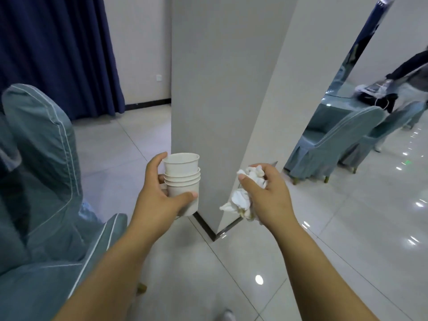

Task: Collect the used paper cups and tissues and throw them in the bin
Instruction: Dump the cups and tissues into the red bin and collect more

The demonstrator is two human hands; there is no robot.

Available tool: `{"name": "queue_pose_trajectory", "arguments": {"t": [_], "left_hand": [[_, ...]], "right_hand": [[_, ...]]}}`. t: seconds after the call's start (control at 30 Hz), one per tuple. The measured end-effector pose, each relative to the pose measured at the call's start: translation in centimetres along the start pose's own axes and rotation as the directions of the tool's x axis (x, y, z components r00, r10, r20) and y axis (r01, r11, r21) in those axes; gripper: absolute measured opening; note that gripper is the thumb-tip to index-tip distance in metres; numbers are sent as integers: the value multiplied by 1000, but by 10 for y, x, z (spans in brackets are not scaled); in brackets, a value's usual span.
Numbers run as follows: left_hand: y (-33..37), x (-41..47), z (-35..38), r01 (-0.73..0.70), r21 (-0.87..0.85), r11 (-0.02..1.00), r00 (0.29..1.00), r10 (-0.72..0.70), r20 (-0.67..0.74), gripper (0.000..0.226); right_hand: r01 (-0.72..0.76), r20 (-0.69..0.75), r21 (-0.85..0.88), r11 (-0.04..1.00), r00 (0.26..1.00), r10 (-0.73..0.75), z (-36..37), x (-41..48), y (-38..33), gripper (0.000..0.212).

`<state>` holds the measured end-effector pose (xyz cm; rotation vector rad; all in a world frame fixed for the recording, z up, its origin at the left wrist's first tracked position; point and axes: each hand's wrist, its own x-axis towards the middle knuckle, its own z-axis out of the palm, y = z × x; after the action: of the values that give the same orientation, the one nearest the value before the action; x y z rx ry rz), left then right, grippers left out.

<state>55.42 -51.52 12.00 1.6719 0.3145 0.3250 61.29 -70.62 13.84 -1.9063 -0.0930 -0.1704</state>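
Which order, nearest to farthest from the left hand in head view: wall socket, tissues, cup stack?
1. cup stack: gripped in the left hand itself.
2. tissues: to its right, bunched in the right hand.
3. wall socket: far back, low down, just right of the curtain.

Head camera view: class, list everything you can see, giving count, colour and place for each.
Paper cups: one nested stack, about five, white, in the left hand.
Tissues: one crumpled wad, white, in the right hand.
Covered chairs: at least three, grey-blue, one near left, two far right.
Pillar: one, pale grey, centre.
Curtain: one, dark blue, upper left.
Floor tiles: many, glossy pale grey, underfoot.
Another person: one, dark top, far right edge.
Hands: two, bare, centre foreground.
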Motion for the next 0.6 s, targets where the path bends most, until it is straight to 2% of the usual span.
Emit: {"name": "queue_pose_trajectory", "arguments": {"t": [0.27,0.43,0.6], "left_hand": [[-18,148,13,33,20,999,974,-28,-224,90],[-18,236,11,82,-18,996,930,-83,-358,90],[-33,306,-19,116,-54,992,871,-128,-474,87]], "right_hand": [[19,204,87,996,978,-36,83,175,30,15],[63,351,16,998,934,-65,141,278,21,19],[38,482,-27,999,876,-20,219,356,12,21]]}}
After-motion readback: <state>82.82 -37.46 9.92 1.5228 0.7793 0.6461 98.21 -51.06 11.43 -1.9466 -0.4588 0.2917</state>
